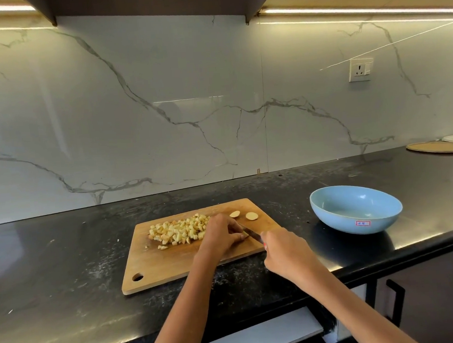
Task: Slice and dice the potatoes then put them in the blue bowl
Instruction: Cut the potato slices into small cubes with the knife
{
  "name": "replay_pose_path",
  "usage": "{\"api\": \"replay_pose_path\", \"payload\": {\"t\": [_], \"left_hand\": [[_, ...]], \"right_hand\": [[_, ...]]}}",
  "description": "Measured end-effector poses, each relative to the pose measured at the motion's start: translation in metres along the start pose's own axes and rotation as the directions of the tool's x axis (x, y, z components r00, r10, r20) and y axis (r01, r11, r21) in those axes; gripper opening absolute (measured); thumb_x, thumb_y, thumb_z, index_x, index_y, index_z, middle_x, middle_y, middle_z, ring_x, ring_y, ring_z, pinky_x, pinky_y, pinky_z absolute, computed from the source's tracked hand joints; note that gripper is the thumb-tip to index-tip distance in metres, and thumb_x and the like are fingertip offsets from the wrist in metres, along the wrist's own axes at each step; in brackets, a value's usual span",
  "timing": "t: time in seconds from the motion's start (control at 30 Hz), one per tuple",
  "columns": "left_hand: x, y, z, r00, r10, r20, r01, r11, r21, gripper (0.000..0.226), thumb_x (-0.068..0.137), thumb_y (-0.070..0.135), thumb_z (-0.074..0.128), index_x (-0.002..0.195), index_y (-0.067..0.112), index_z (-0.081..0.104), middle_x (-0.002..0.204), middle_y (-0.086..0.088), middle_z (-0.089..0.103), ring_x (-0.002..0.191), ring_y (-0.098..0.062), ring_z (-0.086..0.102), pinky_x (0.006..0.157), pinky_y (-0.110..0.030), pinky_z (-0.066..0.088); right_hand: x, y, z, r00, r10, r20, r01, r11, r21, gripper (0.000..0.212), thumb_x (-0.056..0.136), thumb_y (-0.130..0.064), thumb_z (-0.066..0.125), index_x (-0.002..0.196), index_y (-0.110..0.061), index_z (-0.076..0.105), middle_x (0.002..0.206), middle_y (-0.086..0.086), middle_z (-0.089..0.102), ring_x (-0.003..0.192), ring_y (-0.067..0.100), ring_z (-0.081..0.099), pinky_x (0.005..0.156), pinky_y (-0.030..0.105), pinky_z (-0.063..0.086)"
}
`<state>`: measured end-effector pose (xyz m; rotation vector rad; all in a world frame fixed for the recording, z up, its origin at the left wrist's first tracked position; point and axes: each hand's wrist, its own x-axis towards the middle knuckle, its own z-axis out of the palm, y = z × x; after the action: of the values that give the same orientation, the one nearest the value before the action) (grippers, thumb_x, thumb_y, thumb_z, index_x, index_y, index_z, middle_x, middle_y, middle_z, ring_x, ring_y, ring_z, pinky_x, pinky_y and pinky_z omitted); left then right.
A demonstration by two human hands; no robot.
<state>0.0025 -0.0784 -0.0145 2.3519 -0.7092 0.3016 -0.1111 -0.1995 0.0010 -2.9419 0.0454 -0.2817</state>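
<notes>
Head view: diced potatoes [180, 229] sit in a loose pale-yellow pile on the left-centre of the wooden cutting board [157, 267], small uneven cubes, some with brownish skin edges. Two round slices [243, 214] lie flat at the board's far right, uncut, just apart from each other. Blue bowl [356, 209] stands on the black counter [52, 264] right of the board, not touching it; only a bare inside is visible, red-and-white sticker on its near wall.

Left hand [220, 236] is curled down on the board, fingers bent over a small potato piece [244, 235] next to the blade. Right hand [284, 250] is wrapped round the knife [251, 233] handle, blade angled toward the left hand.

Hard to see: the held piece is mostly covered by fingers, shape unclear. Knife handle is hidden in the fist apart from a red bit. Blade tip is lost behind the left hand.
</notes>
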Motion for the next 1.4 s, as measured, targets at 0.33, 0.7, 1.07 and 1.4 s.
{"api": "replay_pose_path", "payload": {"t": [0.33,0.7,1.07,1.4], "left_hand": [[-0.003,0.004,-0.002,1.000,-0.017,-0.010,0.017,1.000,-0.002,0.013,0.078,0.011,0.072,0.091,0.009,0.074,0.093,-0.003,0.072,0.084,-0.010,0.063,0.086,-0.024,0.051],[-0.004,0.000,-0.006,0.999,-0.045,-0.013,0.044,0.998,-0.048,0.016,0.077,0.012,0.073,0.092,0.007,0.073,0.093,-0.006,0.071,0.084,-0.010,0.063,0.082,-0.020,0.051],[-0.002,-0.001,-0.004,0.998,-0.054,-0.019,0.054,0.998,0.026,0.013,0.079,0.011,0.071,0.091,0.007,0.074,0.094,-0.005,0.071,0.079,-0.006,0.057,0.081,-0.020,0.050],[-0.002,-0.001,-0.004,0.998,-0.070,-0.010,0.070,0.997,0.011,0.012,0.078,0.010,0.072,0.089,0.007,0.074,0.090,-0.006,0.071,0.078,-0.007,0.058,0.080,-0.022,0.050]], "right_hand": [[-0.012,-0.002,0.008,1.000,-0.020,-0.012,0.019,0.998,-0.053,0.025,0.095,-0.015,0.050,0.119,-0.015,0.050,0.113,0.005,0.060,0.096,0.018,0.062,0.071,0.024,0.041],[-0.004,0.006,-0.004,0.999,0.047,-0.019,-0.047,0.998,-0.028,0.015,0.093,-0.013,0.049,0.107,-0.014,0.055,0.084,0.000,0.052,0.081,0.018,0.060,0.066,0.027,0.043],[-0.009,-0.016,0.001,0.998,-0.022,-0.051,0.019,0.997,-0.072,0.020,0.093,-0.009,0.048,0.110,-0.012,0.058,0.106,0.006,0.062,0.093,0.020,0.063,0.072,0.028,0.049],[-0.018,-0.018,0.011,0.995,-0.078,-0.056,0.070,0.989,-0.130,0.027,0.095,-0.009,0.048,0.122,-0.010,0.051,0.114,0.006,0.058,0.098,0.020,0.063,0.077,0.029,0.049]]}}
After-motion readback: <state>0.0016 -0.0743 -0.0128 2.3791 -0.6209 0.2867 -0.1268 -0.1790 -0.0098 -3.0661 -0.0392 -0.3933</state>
